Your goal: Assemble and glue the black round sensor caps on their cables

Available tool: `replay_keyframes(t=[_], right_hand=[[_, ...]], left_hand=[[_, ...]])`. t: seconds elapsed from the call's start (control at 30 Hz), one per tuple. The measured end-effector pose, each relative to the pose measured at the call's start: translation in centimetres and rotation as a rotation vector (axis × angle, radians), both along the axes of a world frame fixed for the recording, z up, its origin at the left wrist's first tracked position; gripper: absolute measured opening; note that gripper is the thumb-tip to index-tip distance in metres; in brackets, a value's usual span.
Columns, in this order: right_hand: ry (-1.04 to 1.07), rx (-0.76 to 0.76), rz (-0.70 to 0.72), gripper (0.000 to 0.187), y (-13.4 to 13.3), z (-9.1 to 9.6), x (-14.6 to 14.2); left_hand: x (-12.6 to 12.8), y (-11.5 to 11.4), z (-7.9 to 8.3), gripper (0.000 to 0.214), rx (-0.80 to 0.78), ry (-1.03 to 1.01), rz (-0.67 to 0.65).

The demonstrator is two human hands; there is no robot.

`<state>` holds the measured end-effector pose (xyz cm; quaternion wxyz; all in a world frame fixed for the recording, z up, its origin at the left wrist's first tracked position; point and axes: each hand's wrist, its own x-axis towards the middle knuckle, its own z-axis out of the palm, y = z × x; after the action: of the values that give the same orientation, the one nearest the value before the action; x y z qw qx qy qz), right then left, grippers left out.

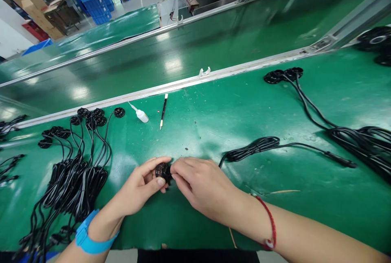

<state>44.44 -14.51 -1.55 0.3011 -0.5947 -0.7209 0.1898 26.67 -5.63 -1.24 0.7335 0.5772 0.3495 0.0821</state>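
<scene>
A small round black part (163,171) is held between both hands just above the green bench (214,108), near its front edge. My left hand (142,185) curls its fingers and thumb round the part from the left. My right hand (198,185) pinches its right side with the fingertips. A coiled black cable (253,147) lies right of my hands, its plug end (339,160) stretched out to the right; whether it joins the part is hidden by my right hand.
A heap of bundled black cables with round heads (79,161) lies at the left. More cables (360,136) and round heads (282,75) lie at the right. A small white glue bottle (141,115) and a thin stick tool (163,110) lie near the metal rail (183,84). A white clip (204,72) sits on it.
</scene>
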Motion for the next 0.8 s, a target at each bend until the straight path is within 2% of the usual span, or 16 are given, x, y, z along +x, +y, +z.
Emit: replay_keyframes(t=[0.1,0.2,0.3,0.5,0.63,0.8], right_hand=[[0.007,-0.033,-0.013,0.014,0.1,0.1,0.0],[0.190,-0.119,-0.023,0.011,0.4,0.6,0.5],[0.396,-0.203,0.007,0.018,0.5,1.4,1.1],[0.605,-0.293,-0.022,0.018,0.6,1.8,1.0],[0.535,-0.260,-0.067,0.018,0.5,1.7,0.7],[0.400,-0.128,-0.114,0.017,0.2,1.5,0.3]], left_hand=[[0.0,0.0,-0.3,0.052,-0.042,-0.002,0.022],[-0.1,0.0,-0.6,0.051,-0.084,-0.066,0.060],[-0.3,0.1,-0.6,0.046,-0.066,-0.139,0.096],[-0.6,0.1,-0.7,0.037,-0.046,-0.207,0.092],[-0.7,0.0,-0.7,0.037,-0.031,-0.209,0.104],[-0.6,-0.1,-0.5,0.036,-0.032,-0.221,0.093]])
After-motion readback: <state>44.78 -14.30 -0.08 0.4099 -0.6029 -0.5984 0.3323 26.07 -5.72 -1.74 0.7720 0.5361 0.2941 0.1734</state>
